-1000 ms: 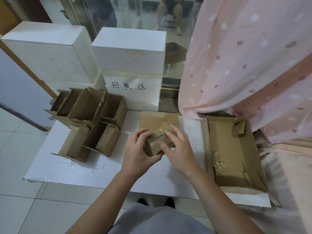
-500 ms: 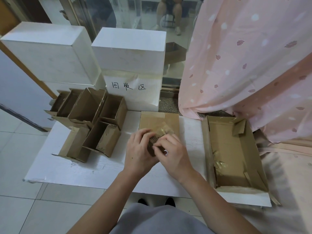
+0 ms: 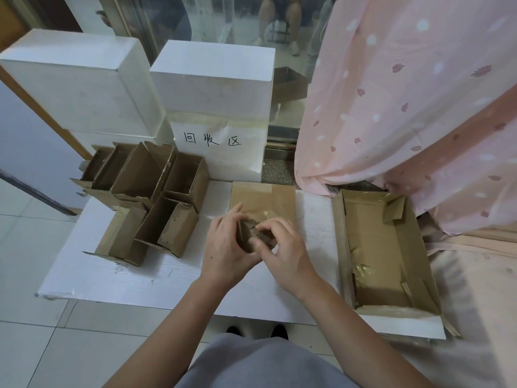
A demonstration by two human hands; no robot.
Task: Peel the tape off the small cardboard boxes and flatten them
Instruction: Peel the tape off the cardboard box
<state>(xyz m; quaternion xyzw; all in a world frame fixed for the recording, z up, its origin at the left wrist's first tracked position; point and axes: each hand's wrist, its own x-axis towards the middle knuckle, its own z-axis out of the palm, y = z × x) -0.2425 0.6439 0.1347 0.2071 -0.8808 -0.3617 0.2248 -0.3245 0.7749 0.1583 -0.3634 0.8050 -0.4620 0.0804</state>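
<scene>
Both hands meet over the middle of the white board surface (image 3: 167,278), clamped on one small brown cardboard box (image 3: 253,238): the left hand (image 3: 226,253) cups it from the side, the right hand (image 3: 285,252) curls its fingers (image 3: 265,226) over the top edge. A flattened brown cardboard sheet (image 3: 263,196) lies just behind; opened small brown boxes (image 3: 148,197) cluster left, a shallow brown cardboard tray (image 3: 383,247) sits right.
</scene>
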